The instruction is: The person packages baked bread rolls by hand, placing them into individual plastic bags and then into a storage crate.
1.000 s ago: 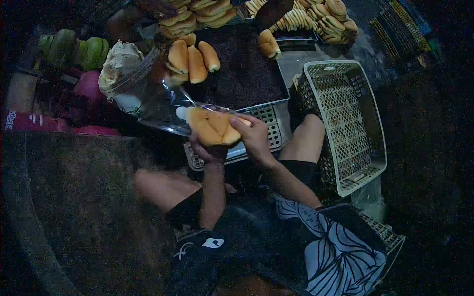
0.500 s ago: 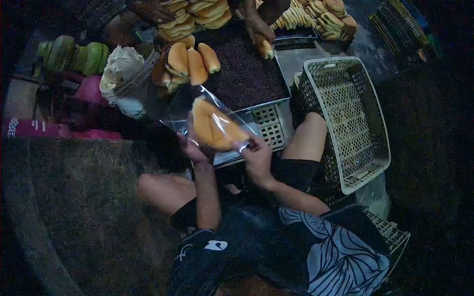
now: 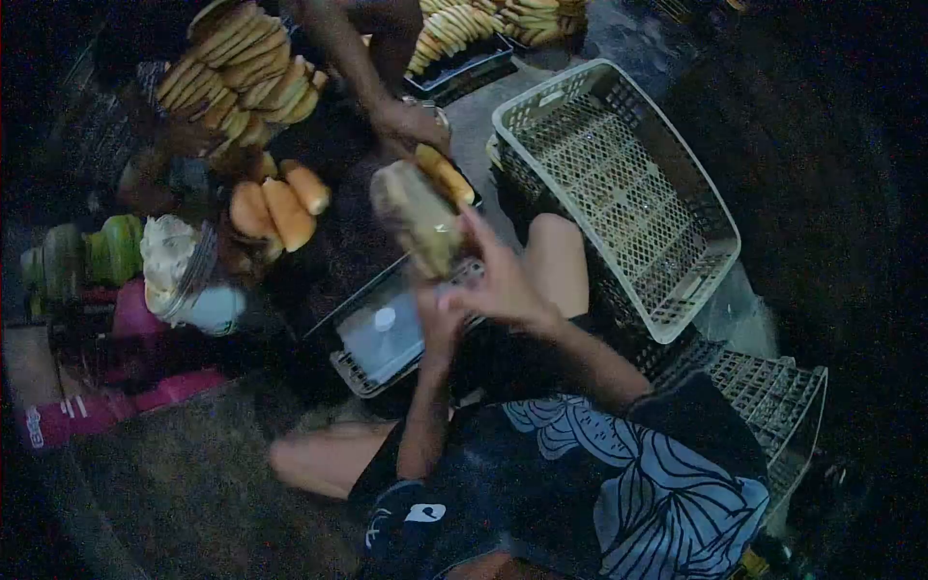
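Note:
A bread bun in a clear plastic bag [image 3: 416, 215], smeared by motion, is tilted up in front of me. My left hand [image 3: 440, 314] is closed at the lower end of the bag, its fingers partly hidden. My right hand [image 3: 503, 280] grips the bag's right side, with one finger stretched up along it. Just beyond the bag, another person's hand [image 3: 411, 126] holds a split bun [image 3: 445, 174]. Below my hands lies a stack of clear bags [image 3: 382, 333] on an upturned crate [image 3: 362, 382].
Several loose buns [image 3: 285, 208] lie left of a dark-filled tray [image 3: 353, 208]. Beside them stands a tub of white cream [image 3: 169, 251]. Piled buns [image 3: 242, 72] are at the back left. A large plastic crate [image 3: 619, 193] is at my right, near my knee.
The bagged bun has swung up and away from my lap, and both hands have shifted with it. My view has turned, so the crate and buns sit further left.

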Action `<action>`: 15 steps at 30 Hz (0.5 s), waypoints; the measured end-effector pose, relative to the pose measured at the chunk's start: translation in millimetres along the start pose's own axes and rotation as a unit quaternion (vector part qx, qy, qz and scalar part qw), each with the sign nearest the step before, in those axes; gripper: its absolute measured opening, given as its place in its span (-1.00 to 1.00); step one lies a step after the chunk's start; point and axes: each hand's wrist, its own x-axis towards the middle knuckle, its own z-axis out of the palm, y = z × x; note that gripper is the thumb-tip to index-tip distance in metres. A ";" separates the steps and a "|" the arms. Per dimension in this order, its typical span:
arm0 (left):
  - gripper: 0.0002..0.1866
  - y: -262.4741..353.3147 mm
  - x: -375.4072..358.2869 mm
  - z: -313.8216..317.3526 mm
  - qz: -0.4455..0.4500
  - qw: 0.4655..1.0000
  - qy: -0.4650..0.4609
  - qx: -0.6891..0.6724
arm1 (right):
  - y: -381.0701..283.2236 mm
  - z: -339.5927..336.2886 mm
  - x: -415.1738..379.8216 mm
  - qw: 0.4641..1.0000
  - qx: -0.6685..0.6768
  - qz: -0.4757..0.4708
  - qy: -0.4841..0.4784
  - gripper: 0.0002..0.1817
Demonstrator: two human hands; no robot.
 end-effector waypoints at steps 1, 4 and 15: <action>-0.25 6.8 3.5 12.8 0.085 0.993 -0.026 0.073 | -0.6 -17.4 13.2 0.995 -0.052 0.046 0.068 -0.22; -0.20 13.2 6.0 35.0 0.056 0.993 -0.105 0.029 | 54.5 -112.8 51.9 0.988 -0.070 0.044 0.130 -0.37; -0.65 -153.6 -48.6 17.1 -0.193 0.955 0.048 0.222 | 236.3 -162.6 148.6 0.908 -0.313 0.262 0.094 -0.44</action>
